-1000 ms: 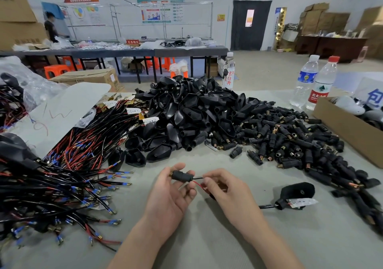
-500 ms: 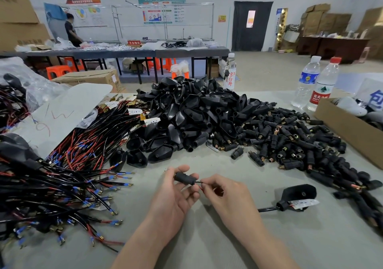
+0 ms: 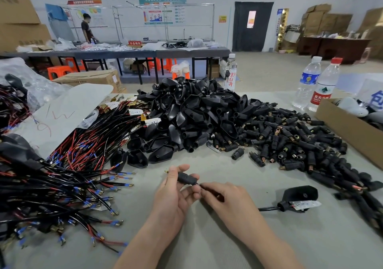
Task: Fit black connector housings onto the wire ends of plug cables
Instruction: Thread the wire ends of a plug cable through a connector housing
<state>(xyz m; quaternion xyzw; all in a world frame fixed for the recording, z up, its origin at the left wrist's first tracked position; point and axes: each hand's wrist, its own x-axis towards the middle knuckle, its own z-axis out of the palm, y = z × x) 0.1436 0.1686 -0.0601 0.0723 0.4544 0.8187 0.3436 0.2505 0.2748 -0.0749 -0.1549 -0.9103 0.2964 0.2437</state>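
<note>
While cable heap (image 3: pixel 62 186) is waiting at left, your left hand (image 3: pixel 174 196) is pinching housing (image 3: pixel 186 178) above table (image 3: pixel 207 248); your right hand (image 3: pixel 226 200) is pinching wire (image 3: pixel 199 184) at housing's rear. Plug (image 3: pixel 298 198) is lying right. You're seemingly nearing end of this fitting; housing pile (image 3: pixel 290 140) is awaiting you.

I have my left hand (image 3: pixel 176 196) up, thumb on top and fingers curled under, gripping the connector housing (image 3: pixel 186 178). My right hand (image 3: pixel 226 200) is just beside it, fingertips (image 3: pixel 204 188) pinching the wire (image 3: pixel 198 184) at the housing's end. Both bare forearms angle inward from below.
</note>
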